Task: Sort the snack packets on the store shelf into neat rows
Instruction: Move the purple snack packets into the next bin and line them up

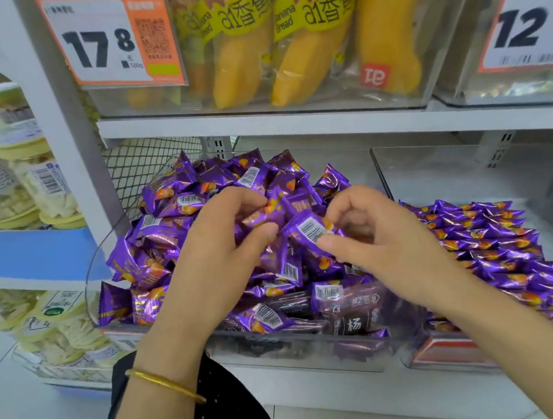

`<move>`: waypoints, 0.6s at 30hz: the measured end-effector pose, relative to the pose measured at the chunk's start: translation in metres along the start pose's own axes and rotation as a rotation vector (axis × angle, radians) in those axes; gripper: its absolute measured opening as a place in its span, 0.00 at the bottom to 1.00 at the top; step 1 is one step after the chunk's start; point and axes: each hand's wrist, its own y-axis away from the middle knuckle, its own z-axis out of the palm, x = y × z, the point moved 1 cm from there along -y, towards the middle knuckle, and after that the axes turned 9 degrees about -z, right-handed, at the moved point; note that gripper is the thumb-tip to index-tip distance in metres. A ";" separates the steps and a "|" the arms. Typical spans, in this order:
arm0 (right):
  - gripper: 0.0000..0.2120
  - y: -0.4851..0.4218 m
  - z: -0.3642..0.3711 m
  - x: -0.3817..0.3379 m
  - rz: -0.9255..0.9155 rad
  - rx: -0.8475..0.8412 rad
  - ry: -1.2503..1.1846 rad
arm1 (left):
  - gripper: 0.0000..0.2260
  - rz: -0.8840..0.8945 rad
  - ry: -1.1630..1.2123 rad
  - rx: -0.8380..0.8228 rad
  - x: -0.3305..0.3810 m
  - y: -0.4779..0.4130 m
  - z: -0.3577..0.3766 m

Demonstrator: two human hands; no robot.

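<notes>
A loose heap of small purple snack packets [165, 215] fills the clear bin [95, 264] on the left of the shelf. In the bin to the right, the same purple packets [500, 252] lie stacked in neat rows. My left hand [217, 250] reaches into the heap, its fingers curled round a purple packet [265, 212] at the top. My right hand [375, 239] pinches one purple packet [308, 228] between thumb and fingers, barcode side up, above the heap.
Dark packets [351, 307] lie at the front of the left bin. Above, a clear bin holds yellow banana bread packs [311, 43] beside price tags [111, 38]. Tubs of white snacks [45, 187] stand on the shelving at left. A clear divider [381, 176] separates the two bins.
</notes>
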 end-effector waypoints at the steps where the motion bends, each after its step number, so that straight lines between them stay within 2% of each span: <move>1: 0.08 0.002 0.001 -0.001 -0.050 0.025 0.042 | 0.09 -0.021 0.076 -0.013 0.003 0.001 0.001; 4: 0.10 0.004 0.005 -0.004 -0.222 0.076 0.187 | 0.10 -0.103 0.280 -0.101 0.007 0.001 0.005; 6: 0.11 0.003 0.005 -0.004 -0.304 0.109 0.209 | 0.10 -0.147 0.324 -0.146 0.008 0.002 0.007; 12: 0.12 -0.002 0.005 -0.004 -0.358 0.171 0.252 | 0.10 -0.276 0.564 -0.251 0.003 0.000 0.008; 14: 0.09 -0.003 0.005 -0.004 -0.367 0.182 0.259 | 0.18 -0.306 0.639 -0.319 0.001 0.000 0.010; 16: 0.07 -0.006 0.008 -0.006 -0.378 0.171 0.248 | 0.22 -0.284 0.659 -0.378 0.004 0.001 0.013; 18: 0.06 -0.010 0.012 -0.008 -0.392 0.132 0.258 | 0.20 -0.241 0.603 -0.358 0.008 0.002 0.015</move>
